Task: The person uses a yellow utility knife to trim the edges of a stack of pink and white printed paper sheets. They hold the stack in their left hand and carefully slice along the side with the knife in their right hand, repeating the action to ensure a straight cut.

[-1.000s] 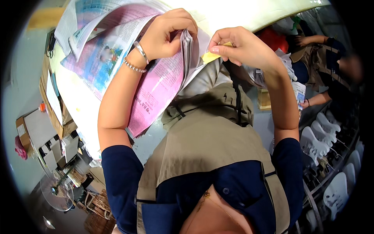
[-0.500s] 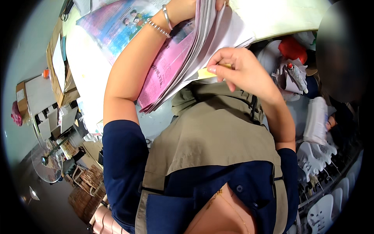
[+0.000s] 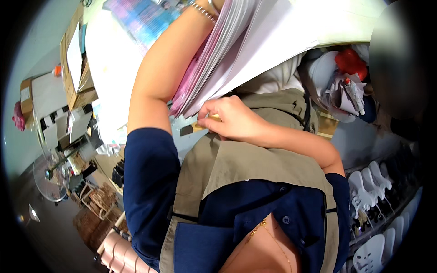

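A thick stack of printed paper sheets (image 3: 223, 52), pink on the side facing left, stands tilted on its edge over the white table's near side. My left hand (image 3: 217, 5) is at the stack's upper left, mostly cut off by the top edge. Its fingers do not show; bracelets circle the wrist. Below the stack's lower corner, my right hand (image 3: 234, 117) is closed on a small tool (image 3: 187, 130) with a yellowish handle and a dark flat end pointing left. The exact kind of tool is unclear. White sheets (image 3: 273, 43) lie right of the stack.
The white table (image 3: 107, 73) curves around the work, with a printed blue-and-pink sheet (image 3: 141, 20) on it. Cardboard boxes (image 3: 73, 68) stand at the left, above a fan (image 3: 50, 175). A red bundle (image 3: 351, 63) and wrapped items lie under the table's right edge, with white plastic shapes (image 3: 364, 184) below.
My right hand has moved left and toward my body with the tool, to below the stack's corner. The stack stands more closed, its pink face less visible. The view has shifted somewhat.
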Demonstrator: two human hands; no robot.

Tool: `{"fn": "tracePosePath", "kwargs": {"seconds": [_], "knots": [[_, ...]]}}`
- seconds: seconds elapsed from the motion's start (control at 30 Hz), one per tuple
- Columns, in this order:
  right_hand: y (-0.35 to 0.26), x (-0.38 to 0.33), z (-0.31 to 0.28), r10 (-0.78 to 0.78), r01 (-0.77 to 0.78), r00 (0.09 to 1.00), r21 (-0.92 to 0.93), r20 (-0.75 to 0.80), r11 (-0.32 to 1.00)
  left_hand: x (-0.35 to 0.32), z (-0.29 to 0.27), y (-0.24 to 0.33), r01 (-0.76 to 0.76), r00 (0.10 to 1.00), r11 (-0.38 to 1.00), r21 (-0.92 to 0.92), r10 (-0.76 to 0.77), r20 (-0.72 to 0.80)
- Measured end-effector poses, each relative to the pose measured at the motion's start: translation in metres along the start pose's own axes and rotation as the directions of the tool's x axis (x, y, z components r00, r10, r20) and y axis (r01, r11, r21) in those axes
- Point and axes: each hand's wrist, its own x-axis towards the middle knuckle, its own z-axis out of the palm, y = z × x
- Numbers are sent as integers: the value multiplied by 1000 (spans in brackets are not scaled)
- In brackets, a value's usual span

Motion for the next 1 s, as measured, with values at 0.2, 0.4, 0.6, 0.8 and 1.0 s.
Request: {"fn": "tracePosePath", "kwargs": {"seconds": [0.2, 0.4, 0.6, 0.8, 1.0], "knots": [[-7, -73, -68, 23, 11, 955, 114, -296, 993, -13, 14, 10, 139, 940, 813, -565, -288, -185], [11, -124, -118, -154, 362, 445, 19, -882, 932, 3, 13, 41, -1, 1000, 1000, -17, 2, 30], [10, -122, -137, -205, 329, 342, -88, -917, 940, 6, 21, 42, -74, 997, 972, 223, 69, 32], [5, -122, -139, -146, 250, 365, -55, -919, 967, 11, 25, 48, -31, 991, 969, 245, -2, 131], [5, -114, -136, -149, 279, 357, -47, -922, 959, 7, 21, 50, -68, 998, 978, 196, 70, -4]]}}
